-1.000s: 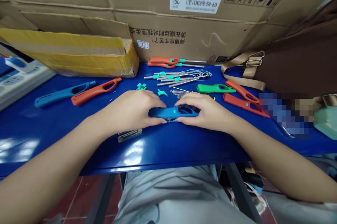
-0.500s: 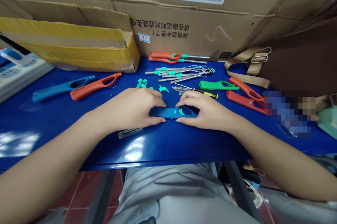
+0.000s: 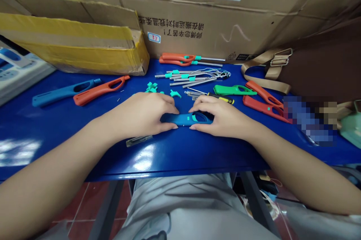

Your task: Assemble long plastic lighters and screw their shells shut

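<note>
A blue lighter casing (image 3: 183, 119) with a teal trigger piece lies across the table in front of me. My left hand (image 3: 149, 114) grips its left end between thumb and fingers. Its right end, by the finger loop, is pinched in my right hand (image 3: 218, 116). Beside my left wrist is a clear plastic lighter insert (image 3: 138, 141). Small teal triggers (image 3: 151, 87) are piled just beyond my left hand. A yellow-and-black screwdriver (image 3: 222, 98) and more clear inserts (image 3: 194, 94) sit past my right hand.
Metal lighter tubes with wires (image 3: 194, 77) lie behind, with assembled orange lighters (image 3: 177, 58) further back. Blue (image 3: 64, 91) and orange (image 3: 100, 91) casing halves rest left; green (image 3: 234, 90) and red (image 3: 262, 108) ones right. Cardboard boxes (image 3: 225, 26) wall off the back.
Both hands keep their hold on the blue lighter casing, which stays in place. The view has shifted very slightly.
</note>
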`<action>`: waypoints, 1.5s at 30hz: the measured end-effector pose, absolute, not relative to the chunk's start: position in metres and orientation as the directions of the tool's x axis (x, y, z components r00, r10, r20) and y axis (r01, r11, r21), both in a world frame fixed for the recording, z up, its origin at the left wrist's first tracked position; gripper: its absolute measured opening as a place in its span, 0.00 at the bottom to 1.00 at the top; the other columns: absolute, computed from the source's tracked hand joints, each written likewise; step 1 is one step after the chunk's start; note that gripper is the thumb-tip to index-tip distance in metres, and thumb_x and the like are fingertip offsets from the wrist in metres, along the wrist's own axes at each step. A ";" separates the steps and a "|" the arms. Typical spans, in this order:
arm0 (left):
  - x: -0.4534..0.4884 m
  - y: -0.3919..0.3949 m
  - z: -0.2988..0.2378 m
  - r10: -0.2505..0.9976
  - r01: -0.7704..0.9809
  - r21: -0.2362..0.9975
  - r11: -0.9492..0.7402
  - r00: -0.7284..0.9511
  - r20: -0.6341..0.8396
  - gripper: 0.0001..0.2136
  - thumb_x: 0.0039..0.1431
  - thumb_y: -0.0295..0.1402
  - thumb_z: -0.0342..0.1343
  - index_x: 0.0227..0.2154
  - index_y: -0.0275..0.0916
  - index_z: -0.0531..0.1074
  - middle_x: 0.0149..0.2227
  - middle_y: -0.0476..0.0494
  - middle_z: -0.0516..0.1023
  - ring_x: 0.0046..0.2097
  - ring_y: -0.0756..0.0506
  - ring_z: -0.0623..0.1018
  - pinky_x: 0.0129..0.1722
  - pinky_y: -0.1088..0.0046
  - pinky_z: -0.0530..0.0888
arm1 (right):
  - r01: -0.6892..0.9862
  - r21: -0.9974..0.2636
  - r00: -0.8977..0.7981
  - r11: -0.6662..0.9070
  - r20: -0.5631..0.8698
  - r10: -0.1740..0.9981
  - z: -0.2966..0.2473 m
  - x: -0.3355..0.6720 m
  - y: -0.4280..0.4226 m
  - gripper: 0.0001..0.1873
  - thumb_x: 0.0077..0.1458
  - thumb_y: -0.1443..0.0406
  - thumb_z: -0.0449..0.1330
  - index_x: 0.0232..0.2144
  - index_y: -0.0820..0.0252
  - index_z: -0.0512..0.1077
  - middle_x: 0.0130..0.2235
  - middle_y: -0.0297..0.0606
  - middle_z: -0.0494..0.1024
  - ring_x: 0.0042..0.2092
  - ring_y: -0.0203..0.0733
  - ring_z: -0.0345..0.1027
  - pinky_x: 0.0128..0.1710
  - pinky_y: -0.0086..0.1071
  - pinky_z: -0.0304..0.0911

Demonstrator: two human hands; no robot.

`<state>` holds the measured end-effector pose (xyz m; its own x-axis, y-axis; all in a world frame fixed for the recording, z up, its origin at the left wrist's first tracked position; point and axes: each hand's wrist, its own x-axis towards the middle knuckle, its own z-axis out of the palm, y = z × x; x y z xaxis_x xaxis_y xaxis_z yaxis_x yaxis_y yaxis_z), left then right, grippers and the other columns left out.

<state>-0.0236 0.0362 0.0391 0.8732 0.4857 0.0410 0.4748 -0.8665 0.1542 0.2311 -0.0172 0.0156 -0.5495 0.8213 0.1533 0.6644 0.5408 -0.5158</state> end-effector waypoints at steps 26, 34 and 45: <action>-0.016 0.027 0.035 0.377 0.376 0.034 -0.926 0.912 0.164 0.14 0.72 0.38 0.48 0.39 0.37 0.76 0.36 0.43 0.79 0.35 0.44 0.79 0.34 0.69 0.72 | 0.666 -0.286 -0.654 0.689 0.219 0.724 0.020 0.240 -0.020 0.15 0.69 0.59 0.54 0.39 0.62 0.78 0.38 0.42 0.80 0.40 0.44 0.74 0.42 0.36 0.67; -0.017 0.030 0.041 0.427 0.417 0.090 -0.904 0.873 0.235 0.15 0.73 0.38 0.46 0.39 0.35 0.74 0.35 0.43 0.78 0.34 0.44 0.78 0.34 0.69 0.71 | 0.757 -0.242 -0.563 0.607 0.230 0.794 0.037 0.258 -0.014 0.16 0.65 0.57 0.61 0.49 0.61 0.78 0.45 0.44 0.83 0.45 0.47 0.77 0.45 0.36 0.67; -0.021 0.038 0.045 0.494 0.417 0.305 -0.856 0.836 0.241 0.16 0.71 0.40 0.48 0.39 0.35 0.76 0.35 0.41 0.78 0.36 0.42 0.78 0.36 0.66 0.73 | 0.783 -0.062 -0.590 0.619 0.242 0.770 0.049 0.279 -0.007 0.15 0.67 0.61 0.57 0.29 0.61 0.75 0.30 0.39 0.78 0.33 0.42 0.71 0.38 0.36 0.63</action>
